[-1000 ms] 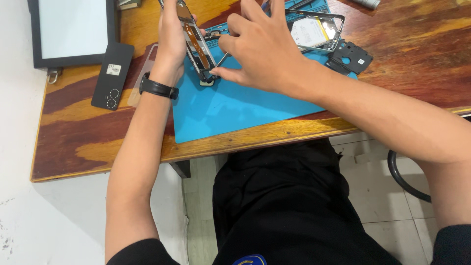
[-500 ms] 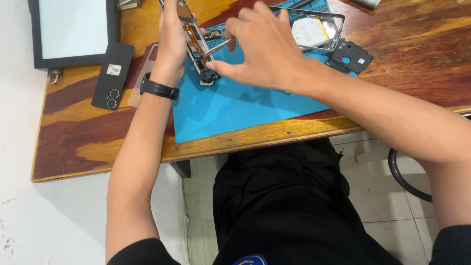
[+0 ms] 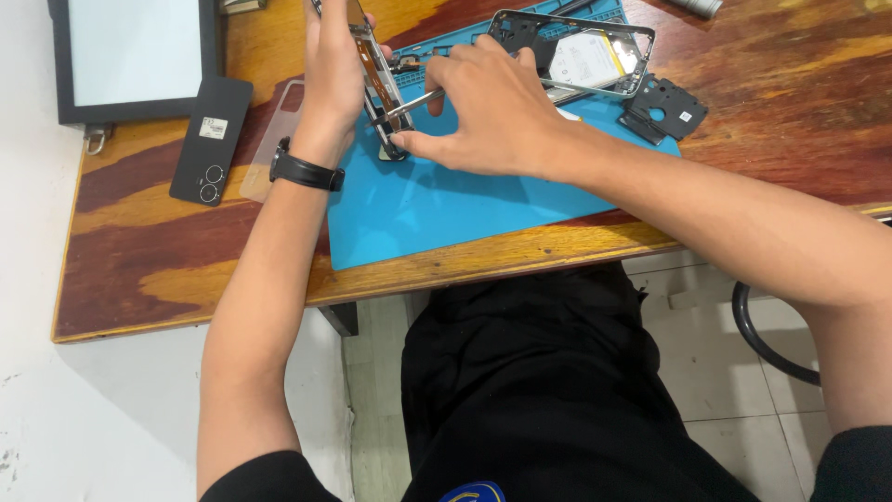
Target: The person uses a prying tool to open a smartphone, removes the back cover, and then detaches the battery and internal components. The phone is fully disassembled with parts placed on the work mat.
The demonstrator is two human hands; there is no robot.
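Now | left hand (image 3: 333, 79) grips phone frame (image 3: 376, 79) | right hand (image 3: 492, 116) pinches tweezers (image 3: 418, 100)

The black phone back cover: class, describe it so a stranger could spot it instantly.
Start at the wooden table and go left of the blue mat. Below the framed white panel lies the black phone back cover, flat, with two round camera rings, beside a clear cover.

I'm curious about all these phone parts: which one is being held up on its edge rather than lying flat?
The phone frame in the left hand, standing on the blue mat. The second frame and black back cover lie flat.
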